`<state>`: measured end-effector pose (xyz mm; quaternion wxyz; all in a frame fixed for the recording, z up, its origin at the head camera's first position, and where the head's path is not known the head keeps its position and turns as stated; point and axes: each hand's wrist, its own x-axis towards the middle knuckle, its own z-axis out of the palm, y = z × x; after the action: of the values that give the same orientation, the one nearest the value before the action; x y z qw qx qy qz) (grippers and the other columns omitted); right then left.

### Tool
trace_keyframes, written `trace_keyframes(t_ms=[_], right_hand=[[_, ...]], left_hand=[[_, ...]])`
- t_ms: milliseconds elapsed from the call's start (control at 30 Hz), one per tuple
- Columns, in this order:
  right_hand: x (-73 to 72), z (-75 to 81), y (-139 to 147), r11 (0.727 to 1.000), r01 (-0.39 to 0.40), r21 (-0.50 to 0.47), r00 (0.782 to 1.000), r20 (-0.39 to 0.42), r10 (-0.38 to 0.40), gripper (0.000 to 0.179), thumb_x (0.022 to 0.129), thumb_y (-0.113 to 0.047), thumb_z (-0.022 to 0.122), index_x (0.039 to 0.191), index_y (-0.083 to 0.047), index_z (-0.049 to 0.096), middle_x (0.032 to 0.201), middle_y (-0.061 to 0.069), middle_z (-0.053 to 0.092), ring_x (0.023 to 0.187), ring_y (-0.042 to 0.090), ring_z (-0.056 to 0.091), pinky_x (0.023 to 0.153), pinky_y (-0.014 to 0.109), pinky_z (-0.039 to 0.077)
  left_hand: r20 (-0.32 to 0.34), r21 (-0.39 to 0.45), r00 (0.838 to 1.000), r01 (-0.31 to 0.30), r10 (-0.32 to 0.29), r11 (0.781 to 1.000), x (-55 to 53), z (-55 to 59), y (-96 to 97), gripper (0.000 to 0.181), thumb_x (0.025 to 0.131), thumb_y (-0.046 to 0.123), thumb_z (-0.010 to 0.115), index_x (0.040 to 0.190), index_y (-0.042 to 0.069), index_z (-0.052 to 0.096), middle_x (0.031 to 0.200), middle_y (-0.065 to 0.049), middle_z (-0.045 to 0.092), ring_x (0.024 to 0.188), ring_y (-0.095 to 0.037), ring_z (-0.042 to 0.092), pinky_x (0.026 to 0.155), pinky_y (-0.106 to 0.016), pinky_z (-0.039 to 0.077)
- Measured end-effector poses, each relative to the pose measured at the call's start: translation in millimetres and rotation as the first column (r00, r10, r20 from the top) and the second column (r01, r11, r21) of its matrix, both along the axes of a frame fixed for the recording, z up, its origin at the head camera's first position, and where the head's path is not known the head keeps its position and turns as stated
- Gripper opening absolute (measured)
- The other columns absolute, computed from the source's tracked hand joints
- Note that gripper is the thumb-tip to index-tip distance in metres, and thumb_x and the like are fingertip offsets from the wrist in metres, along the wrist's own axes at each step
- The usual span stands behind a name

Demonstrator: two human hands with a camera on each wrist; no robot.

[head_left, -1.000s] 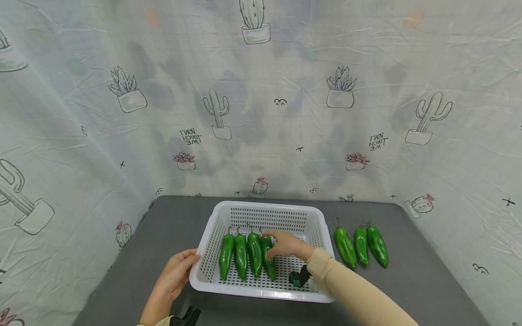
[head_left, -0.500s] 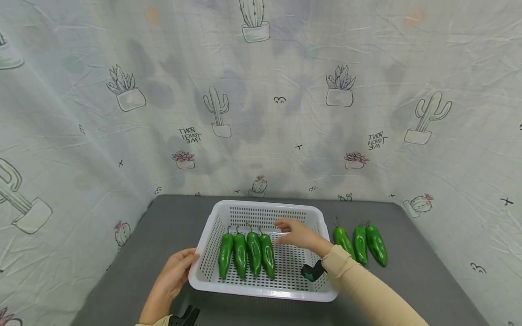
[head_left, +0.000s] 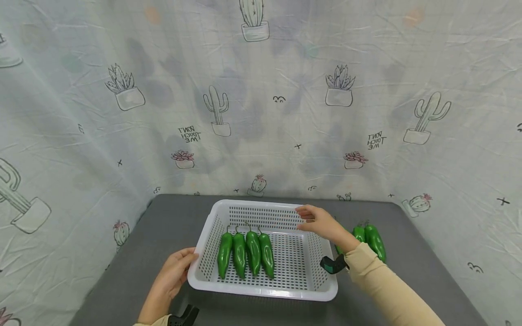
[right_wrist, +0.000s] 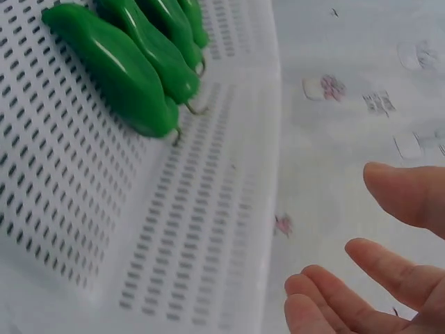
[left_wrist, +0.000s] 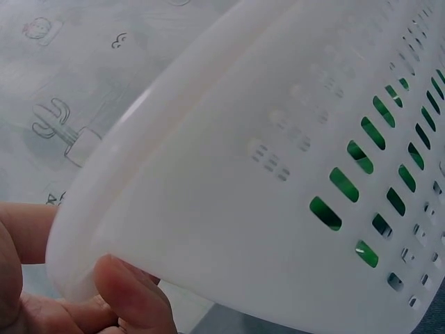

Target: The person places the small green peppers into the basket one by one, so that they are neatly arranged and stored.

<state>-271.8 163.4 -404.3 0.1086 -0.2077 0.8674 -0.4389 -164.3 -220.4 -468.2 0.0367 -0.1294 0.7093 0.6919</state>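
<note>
A white perforated plastic basket (head_left: 261, 293) stands on the grey table. Several green peppers (head_left: 266, 256) lie side by side in its left half, stems toward the back. My left hand (head_left: 175, 269) holds the basket's left rim; in the left wrist view its thumb (left_wrist: 135, 296) and fingers pinch the rim's edge. My right hand (head_left: 322, 222) hovers over the basket's back right corner, fingers spread and holding nothing. The right wrist view shows that hand (right_wrist: 400, 275) apart from the peppers (right_wrist: 118, 66).
More green peppers (head_left: 375, 242) lie on the table (head_left: 412, 271) to the right of the basket, partly hidden behind my right forearm. A pale curtain (head_left: 269, 122) printed with cacti hangs behind the table and along both sides.
My right hand has left the rightmost pepper in the basket and moved right and back toward the basket's far corner. The left hand keeps its hold on the rim.
</note>
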Motion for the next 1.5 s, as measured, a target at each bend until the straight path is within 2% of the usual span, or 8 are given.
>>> trace_keyframes(t_ms=[433, 733, 867, 1000, 1167, 1300, 1400, 1500], right_hand=[[0.8, 17.8, 57, 0.989, 0.111, -0.103, 0.992, -0.043, -0.116, 0.056, 0.094, -0.022, 0.06, 0.14, 0.001, 0.039, 0.141, 0.026, 0.041, 0.129, 0.043, 0.04, 0.1, 0.051, 0.04], [3.2, -11.3, 101, 0.97, 0.222, -0.101, 0.955, -0.177, -0.237, 0.052, 0.095, -0.025, 0.057, 0.138, 0.001, 0.042, 0.135, 0.025, 0.048, 0.123, 0.037, 0.048, 0.094, 0.028, 0.047], [3.1, -26.9, 127, 0.96, 0.268, -0.082, 0.937, -0.211, -0.28, 0.051, 0.096, -0.025, 0.057, 0.137, 0.003, 0.043, 0.132, 0.026, 0.05, 0.112, 0.009, 0.056, 0.084, 0.015, 0.047], [3.3, -39.9, 151, 0.941, 0.335, -0.044, 0.918, -0.209, -0.337, 0.052, 0.096, -0.03, 0.055, 0.136, 0.001, 0.044, 0.132, 0.026, 0.051, 0.095, -0.023, 0.042, 0.078, 0.012, 0.046], [5.9, -56.7, 174, 0.91, 0.415, -0.008, 0.892, -0.192, -0.409, 0.051, 0.098, -0.03, 0.052, 0.136, 0.003, 0.043, 0.131, 0.028, 0.049, 0.091, -0.027, 0.037, 0.078, 0.018, 0.048], [7.1, -68.9, 186, 0.895, 0.444, 0.035, 0.886, -0.168, -0.433, 0.05, 0.099, -0.028, 0.048, 0.137, 0.005, 0.041, 0.133, 0.03, 0.047, 0.096, -0.016, 0.047, 0.085, 0.036, 0.05], [5.9, -76.6, 191, 0.891, 0.449, 0.065, 0.889, -0.13, -0.439, 0.05, 0.1, -0.023, 0.047, 0.138, 0.007, 0.038, 0.135, 0.032, 0.044, 0.112, 0.017, 0.055, 0.091, 0.048, 0.046], [3.6, -82.5, 195, 0.891, 0.439, 0.116, 0.898, -0.088, -0.431, 0.051, 0.099, -0.021, 0.049, 0.139, 0.007, 0.036, 0.138, 0.035, 0.038, 0.123, 0.047, 0.041, 0.093, 0.055, 0.041]], left_hand=[[-0.001, -0.006, 1.0, 0.007, -0.007, 1.0, 0.5, 0.0, -1.0, 0.041, 0.095, 0.01, 0.049, 0.128, -0.015, 0.043, 0.115, -0.022, 0.062, 0.097, -0.025, 0.064, 0.072, -0.035, 0.054], [0.007, -0.001, 1.0, 0.009, -0.009, 1.0, -1.0, 1.3, 1.3, 0.041, 0.095, 0.01, 0.05, 0.127, -0.014, 0.044, 0.11, -0.017, 0.064, 0.093, -0.022, 0.064, 0.072, -0.033, 0.053], [0.003, 0.0, 1.0, 0.009, -0.009, 1.0, -1.3, 0.5, 1.6, 0.041, 0.095, 0.01, 0.049, 0.127, -0.014, 0.044, 0.11, -0.018, 0.064, 0.094, -0.022, 0.064, 0.072, -0.033, 0.053], [0.0, 0.002, 1.0, 0.007, -0.007, 1.0, -0.9, 0.3, 1.5, 0.04, 0.095, 0.01, 0.049, 0.127, -0.014, 0.044, 0.111, -0.019, 0.063, 0.094, -0.022, 0.064, 0.071, -0.033, 0.054], [-0.008, 0.006, 1.0, 0.019, -0.019, 1.0, -1.1, 1.8, 0.5, 0.04, 0.095, 0.009, 0.048, 0.127, -0.015, 0.044, 0.111, -0.02, 0.063, 0.093, -0.022, 0.065, 0.071, -0.032, 0.054], [-0.013, 0.004, 0.999, 0.03, -0.03, 1.0, -1.8, 3.5, -0.4, 0.041, 0.095, 0.009, 0.047, 0.127, -0.016, 0.043, 0.112, -0.02, 0.063, 0.094, -0.023, 0.065, 0.071, -0.032, 0.053], [-0.011, 0.0, 1.0, 0.028, -0.028, 1.0, -1.7, 4.4, -0.6, 0.041, 0.095, 0.009, 0.047, 0.128, -0.015, 0.043, 0.111, -0.018, 0.063, 0.094, -0.022, 0.064, 0.072, -0.032, 0.053], [-0.014, 0.007, 1.0, 0.026, -0.026, 1.0, -0.7, 4.5, -0.7, 0.041, 0.096, 0.01, 0.048, 0.127, -0.015, 0.043, 0.109, -0.016, 0.064, 0.092, -0.02, 0.064, 0.071, -0.031, 0.053]])
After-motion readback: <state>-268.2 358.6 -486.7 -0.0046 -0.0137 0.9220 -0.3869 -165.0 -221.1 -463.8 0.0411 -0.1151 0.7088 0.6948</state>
